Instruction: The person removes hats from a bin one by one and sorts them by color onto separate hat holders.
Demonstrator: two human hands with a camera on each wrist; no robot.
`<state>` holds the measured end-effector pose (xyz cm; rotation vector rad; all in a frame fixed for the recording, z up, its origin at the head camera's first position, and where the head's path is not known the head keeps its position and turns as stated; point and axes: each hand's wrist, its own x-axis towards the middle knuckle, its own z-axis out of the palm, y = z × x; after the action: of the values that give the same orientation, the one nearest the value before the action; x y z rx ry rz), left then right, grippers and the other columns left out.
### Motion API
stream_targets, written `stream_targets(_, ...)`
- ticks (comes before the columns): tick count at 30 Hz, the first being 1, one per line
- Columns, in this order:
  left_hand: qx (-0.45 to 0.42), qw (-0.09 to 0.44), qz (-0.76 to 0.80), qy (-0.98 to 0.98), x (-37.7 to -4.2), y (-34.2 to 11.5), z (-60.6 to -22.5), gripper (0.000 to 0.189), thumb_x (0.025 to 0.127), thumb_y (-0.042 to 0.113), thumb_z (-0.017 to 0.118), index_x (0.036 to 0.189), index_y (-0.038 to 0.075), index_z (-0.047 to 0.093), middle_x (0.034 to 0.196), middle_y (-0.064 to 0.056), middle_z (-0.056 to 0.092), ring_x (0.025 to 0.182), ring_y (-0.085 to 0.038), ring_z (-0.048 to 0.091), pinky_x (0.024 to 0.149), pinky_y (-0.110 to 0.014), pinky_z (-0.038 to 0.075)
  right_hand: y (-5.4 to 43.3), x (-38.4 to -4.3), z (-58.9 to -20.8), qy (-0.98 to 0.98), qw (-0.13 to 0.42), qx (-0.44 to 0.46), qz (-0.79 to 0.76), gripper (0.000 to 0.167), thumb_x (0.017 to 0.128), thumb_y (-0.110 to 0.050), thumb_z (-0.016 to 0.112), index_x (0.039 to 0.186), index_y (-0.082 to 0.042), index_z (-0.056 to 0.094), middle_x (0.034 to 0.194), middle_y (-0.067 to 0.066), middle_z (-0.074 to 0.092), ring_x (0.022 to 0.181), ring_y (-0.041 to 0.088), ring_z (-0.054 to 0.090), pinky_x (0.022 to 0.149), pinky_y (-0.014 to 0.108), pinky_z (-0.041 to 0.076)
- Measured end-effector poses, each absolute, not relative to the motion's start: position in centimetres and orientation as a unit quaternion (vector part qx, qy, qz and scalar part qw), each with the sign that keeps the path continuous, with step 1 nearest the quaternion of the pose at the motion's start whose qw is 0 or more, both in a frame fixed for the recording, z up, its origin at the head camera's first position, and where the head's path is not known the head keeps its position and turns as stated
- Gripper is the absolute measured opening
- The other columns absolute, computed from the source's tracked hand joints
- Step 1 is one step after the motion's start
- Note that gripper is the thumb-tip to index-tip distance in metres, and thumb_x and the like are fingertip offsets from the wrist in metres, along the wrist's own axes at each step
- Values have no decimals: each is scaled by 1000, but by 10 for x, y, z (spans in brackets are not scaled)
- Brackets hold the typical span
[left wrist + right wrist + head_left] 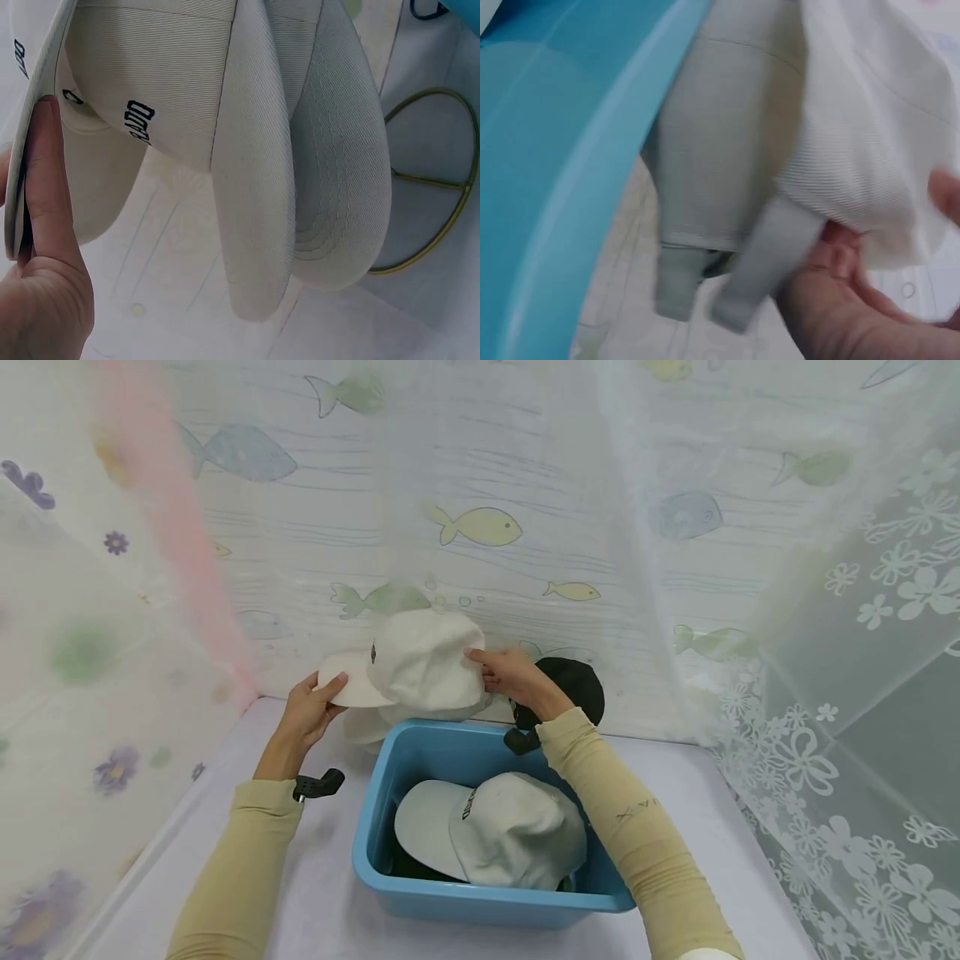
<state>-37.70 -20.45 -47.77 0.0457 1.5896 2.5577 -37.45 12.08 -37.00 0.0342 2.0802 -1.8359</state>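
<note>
A white cap [427, 660] with dark lettering on its front is held up behind the blue bin, brim to the left. My left hand [303, 714] pinches its brim [41, 75], thumb on top and fingers beneath. At the back edge of the crown, my right hand [517, 677] grips the fabric, fingers inside, near a loose strap [769, 262]. Under and behind it are more white caps [365, 727], whose brims [255, 187] hang side by side in the left wrist view. A black cap [573, 685] sits just behind my right wrist.
The blue bin [480, 906] stands in front on a white-covered table [315, 868]. A pale cap [517, 827] with lettering lies inside, over something dark. A gold wire ring [431, 180] shows by the hanging caps. Fish-patterned curtain [480, 460] closes off the back.
</note>
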Motion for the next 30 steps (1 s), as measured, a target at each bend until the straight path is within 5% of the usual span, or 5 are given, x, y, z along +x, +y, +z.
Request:
stream_targets(6,34,57,844,533,-378,-207,-479,59,100,17,65,148,1,34,116,0,57,93,-5,70,81,-20,59,115,-377,-367,739,212,32,-639,86,100,-31,67,160,2,16,163,17,27,146,31,39,119,45,36)
stream_targets(15,41,47,842,537,-381,-208,-489,46,99,18,66,137,5,45,111,1,62,92,-6,71,79,-20,59,112,-381,-374,781,132,-15,-610,53,96,-30,72,135,3,55,134,17,57,115,30,62,101,44,53)
stream_targets(19,29,59,830,553,-380,-207,-498,56,101,20,64,147,3,39,113,2,60,94,-4,70,80,-20,59,111,-378,-380,815,121,-23,-566,53,92,-31,76,129,1,55,125,15,59,104,25,62,91,40,56)
stream_targets(24,20,58,832,552,-381,-206,-508,59,101,21,64,148,1,37,113,2,60,94,-4,70,79,-19,59,109,-375,-387,811,131,-59,-567,52,93,-18,76,135,0,53,131,18,57,108,28,60,89,40,54)
stream_targets(30,12,55,848,527,-382,-203,-517,54,101,19,63,146,3,38,111,3,61,93,-3,71,80,-19,59,107,-373,-390,843,129,-48,-520,57,90,-23,79,135,1,52,131,19,57,109,28,58,89,37,54)
